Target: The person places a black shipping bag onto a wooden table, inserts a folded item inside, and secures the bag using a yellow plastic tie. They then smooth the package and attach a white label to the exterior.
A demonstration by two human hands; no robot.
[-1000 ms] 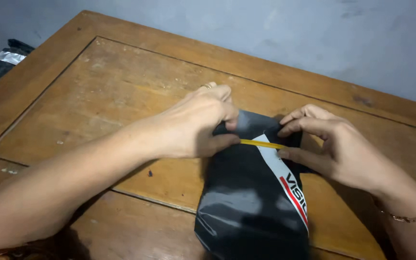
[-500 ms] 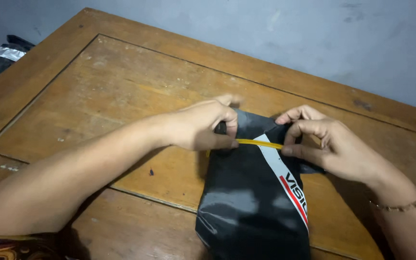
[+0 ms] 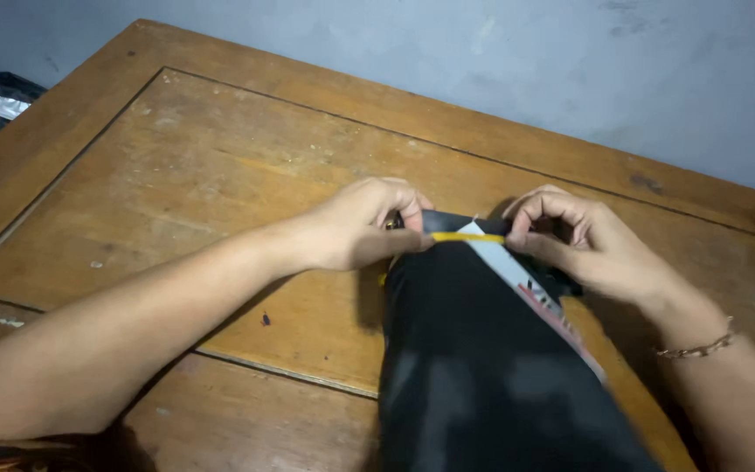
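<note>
The left hand (image 3: 362, 225) and the right hand (image 3: 583, 245) each pinch one end of a thin yellow strip (image 3: 467, 237) that runs taut between them across the top of a black plastic bag (image 3: 474, 367). Both hands are closed on the strip and the bag's folded upper edge, fingers curled. The bag lies on the wooden tabletop (image 3: 220, 175), stretching from between the hands back toward the person, a white and red band (image 3: 530, 288) running along it just below the right hand.

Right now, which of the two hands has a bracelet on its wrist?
The right hand, pinching the far end of the black bag by the yellow strip. A thin bracelet circles its wrist; the left hand has a bare wrist.
</note>
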